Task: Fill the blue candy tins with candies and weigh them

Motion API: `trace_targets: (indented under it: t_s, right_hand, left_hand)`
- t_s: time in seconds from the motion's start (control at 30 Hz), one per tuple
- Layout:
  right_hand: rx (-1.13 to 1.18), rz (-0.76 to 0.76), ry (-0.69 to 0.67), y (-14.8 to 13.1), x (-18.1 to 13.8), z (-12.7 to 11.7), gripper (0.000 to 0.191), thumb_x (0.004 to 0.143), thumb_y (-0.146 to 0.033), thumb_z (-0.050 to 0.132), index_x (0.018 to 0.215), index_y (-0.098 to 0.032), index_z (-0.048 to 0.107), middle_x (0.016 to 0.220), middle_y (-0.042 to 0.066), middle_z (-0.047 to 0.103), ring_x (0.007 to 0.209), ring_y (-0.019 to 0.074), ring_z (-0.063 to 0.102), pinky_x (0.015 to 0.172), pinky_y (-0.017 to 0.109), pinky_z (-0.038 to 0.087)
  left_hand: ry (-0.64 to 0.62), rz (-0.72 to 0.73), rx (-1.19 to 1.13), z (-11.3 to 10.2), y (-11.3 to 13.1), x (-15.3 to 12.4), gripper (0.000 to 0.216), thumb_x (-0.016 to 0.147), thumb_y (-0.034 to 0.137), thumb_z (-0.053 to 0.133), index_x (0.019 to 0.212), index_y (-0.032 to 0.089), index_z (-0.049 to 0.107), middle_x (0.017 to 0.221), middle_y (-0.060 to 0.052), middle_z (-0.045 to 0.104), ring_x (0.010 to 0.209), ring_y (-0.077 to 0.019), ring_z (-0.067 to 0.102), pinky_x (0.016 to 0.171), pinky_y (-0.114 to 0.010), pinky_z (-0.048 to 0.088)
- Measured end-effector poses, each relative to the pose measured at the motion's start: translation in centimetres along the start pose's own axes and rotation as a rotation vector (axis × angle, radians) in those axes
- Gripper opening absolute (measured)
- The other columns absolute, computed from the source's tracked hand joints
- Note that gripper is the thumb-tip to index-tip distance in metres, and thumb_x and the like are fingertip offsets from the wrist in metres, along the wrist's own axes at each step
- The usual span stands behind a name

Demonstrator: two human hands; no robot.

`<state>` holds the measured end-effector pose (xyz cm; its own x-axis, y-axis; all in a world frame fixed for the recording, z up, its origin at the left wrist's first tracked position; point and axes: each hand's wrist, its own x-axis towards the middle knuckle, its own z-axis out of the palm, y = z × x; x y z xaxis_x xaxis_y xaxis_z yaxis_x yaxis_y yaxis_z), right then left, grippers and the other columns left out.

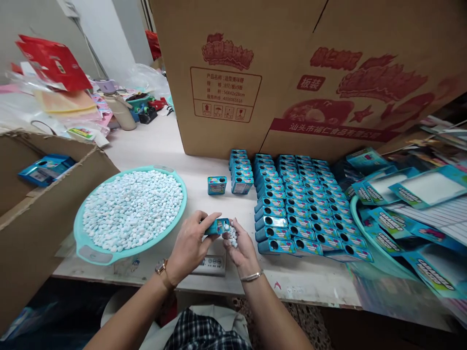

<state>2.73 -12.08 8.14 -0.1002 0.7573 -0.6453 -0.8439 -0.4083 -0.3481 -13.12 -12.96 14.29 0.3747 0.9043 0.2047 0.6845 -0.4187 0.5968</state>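
My left hand (191,245) grips a small blue candy box (219,226), tipped sideways with its opening toward my right hand. Cupped in my right hand (241,248) is a small heap of pale candies (232,236), right at the box's opening. Under my hands is a white scale (209,265) with buttons, partly hidden by my left hand. To the left stands a turquoise basin (184,194) full of pale blue and white candies (131,209). A single blue box (217,185) stands beyond my hands.
Rows of blue boxes with round holes (292,209) fill the table's right part. A turquoise tub (359,218) of flat printed packaging (394,223) sits far right. Large cartons (226,97) wall off the back. An open carton (54,170) stands left, near a bottle (120,109).
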Motion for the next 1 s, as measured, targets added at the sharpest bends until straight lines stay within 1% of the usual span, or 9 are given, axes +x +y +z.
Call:
trace_targets:
  t_s: [0.23, 0.33, 0.43, 0.53, 0.7, 0.77, 0.87, 0.93, 1.0]
  right_hand:
    - [0.003, -0.001, -0.012, -0.1, -0.2, -0.1, 0.019, 0.097, -0.028, 0.051, 0.087, -0.015, 0.060, 0.061, -0.004, 0.057, 0.041, 0.0053, 0.048, 0.032, 0.014, 0.035]
    - [0.047, 0.028, -0.063, -0.3, 0.0, -0.4, 0.020, 0.098, -0.028, 0.048, 0.088, -0.014, 0.059, 0.060, -0.003, 0.055, 0.041, 0.0053, 0.048, 0.033, 0.013, 0.033]
    - [0.142, 0.067, -0.110, -0.8, 0.3, -1.1, 0.021, 0.100, -0.028, 0.045, 0.090, -0.015, 0.057, 0.059, -0.005, 0.051, 0.039, 0.0035, 0.041, 0.031, 0.012, 0.027]
    - [0.190, 0.069, -0.117, -1.4, 0.5, -2.0, 0.015, 0.098, -0.025, 0.047, 0.091, -0.016, 0.056, 0.059, -0.006, 0.048, 0.037, 0.0023, 0.036, 0.030, 0.011, 0.022]
    - [0.136, 0.043, -0.148, -1.8, 0.9, -3.7, 0.003, 0.093, -0.020, 0.055, 0.092, -0.018, 0.055, 0.060, -0.008, 0.048, 0.037, 0.0016, 0.035, 0.030, 0.010, 0.021]
    - [0.088, 0.025, -0.172, -1.8, 1.2, -4.3, 0.007, 0.089, -0.020, 0.062, 0.091, -0.019, 0.055, 0.061, -0.008, 0.047, 0.038, 0.0015, 0.035, 0.031, 0.010, 0.022]
    - [0.036, 0.002, -0.195, -1.7, 1.9, -4.9, 0.018, 0.081, -0.021, 0.071, 0.091, -0.019, 0.056, 0.061, -0.009, 0.046, 0.038, 0.0013, 0.034, 0.031, 0.010, 0.022]
    - [0.006, -0.015, -0.205, -1.5, 2.3, -5.1, 0.023, 0.077, -0.023, 0.075, 0.091, -0.020, 0.057, 0.061, -0.009, 0.046, 0.038, 0.0007, 0.033, 0.032, 0.010, 0.022]
    - [-0.040, -0.038, -0.229, -1.4, 2.8, -5.2, 0.028, 0.073, -0.025, 0.079, 0.090, -0.020, 0.058, 0.061, -0.010, 0.045, 0.038, 0.0001, 0.032, 0.033, 0.010, 0.021]
  left_hand:
    - [-0.005, -0.024, -0.017, 0.5, -0.1, -0.6, 0.053, 0.090, 0.022, 0.059, 0.140, 0.035, 0.047, 0.108, -0.006, 0.055, 0.095, -0.0228, 0.054, 0.086, -0.038, 0.044]
    - [0.032, -0.058, -0.155, 0.2, -0.1, -0.2, 0.045, 0.089, 0.024, 0.060, 0.134, 0.031, 0.053, 0.109, -0.005, 0.058, 0.098, -0.0215, 0.056, 0.088, -0.036, 0.045]
    - [0.155, -0.167, -0.415, 0.8, -1.0, 1.4, 0.036, 0.085, 0.031, 0.067, 0.120, 0.023, 0.060, 0.110, -0.005, 0.063, 0.102, -0.0206, 0.060, 0.091, -0.033, 0.048]
    - [0.267, -0.234, -0.600, 2.3, -2.5, 3.8, 0.037, 0.079, 0.033, 0.072, 0.112, 0.020, 0.060, 0.106, -0.004, 0.068, 0.097, -0.0200, 0.064, 0.089, -0.031, 0.050]
    - [0.349, -0.283, -0.619, 5.5, -6.0, 7.6, 0.040, 0.077, 0.028, 0.072, 0.112, 0.018, 0.056, 0.101, -0.004, 0.068, 0.091, -0.0188, 0.065, 0.087, -0.032, 0.051]
    - [0.363, -0.300, -0.601, 6.6, -7.4, 8.9, 0.041, 0.076, 0.024, 0.071, 0.113, 0.019, 0.056, 0.107, -0.006, 0.066, 0.098, -0.0206, 0.064, 0.092, -0.036, 0.051]
    - [0.392, -0.297, -0.579, 7.8, -9.0, 10.5, 0.042, 0.073, 0.015, 0.069, 0.113, 0.018, 0.056, 0.125, -0.010, 0.059, 0.118, -0.0243, 0.056, 0.102, -0.041, 0.045]
    - [0.405, -0.298, -0.576, 8.2, -9.3, 11.0, 0.050, 0.074, 0.010, 0.064, 0.122, 0.018, 0.052, 0.137, -0.013, 0.051, 0.129, -0.0259, 0.049, 0.106, -0.044, 0.042]
    - [0.434, -0.307, -0.573, 8.3, -8.8, 10.3, 0.061, 0.077, 0.010, 0.060, 0.136, 0.018, 0.042, 0.147, -0.017, 0.041, 0.137, -0.0272, 0.041, 0.109, -0.047, 0.040]
